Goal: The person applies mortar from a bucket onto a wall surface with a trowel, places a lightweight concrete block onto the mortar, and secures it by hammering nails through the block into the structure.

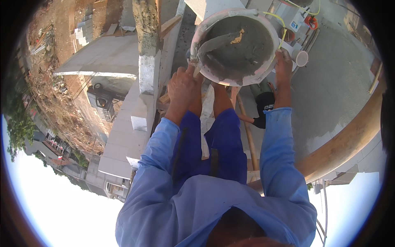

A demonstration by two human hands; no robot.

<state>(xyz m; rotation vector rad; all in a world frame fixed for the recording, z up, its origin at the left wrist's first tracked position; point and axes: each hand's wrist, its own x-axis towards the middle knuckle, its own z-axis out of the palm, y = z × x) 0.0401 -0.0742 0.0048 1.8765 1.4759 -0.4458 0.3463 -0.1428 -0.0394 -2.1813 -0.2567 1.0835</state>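
Note:
A round, mortar-smeared bucket (214,78) hangs in front of my knees, with wet grey mortar (251,45) inside. My left hand (183,88) is closed at its near left rim. Beside those fingers, a mortar-coated trowel-like blade (218,43) lies in the mortar; whether the fingers also hold its handle cannot be made out. On the right side, my right hand (283,66) is closed on the rim, next to a yellow cord (281,20) looped along the bucket. A small yellowish-brown scrap (238,37) sits on the mortar.
A rough post (147,49) and block wall (119,140) rise at left, above a drop to a parked vehicle (103,101). Part of another person in black (265,105) shows beyond my right knee. At right are a white cup (301,58), grey slab (325,82) and curved wooden pole (345,144).

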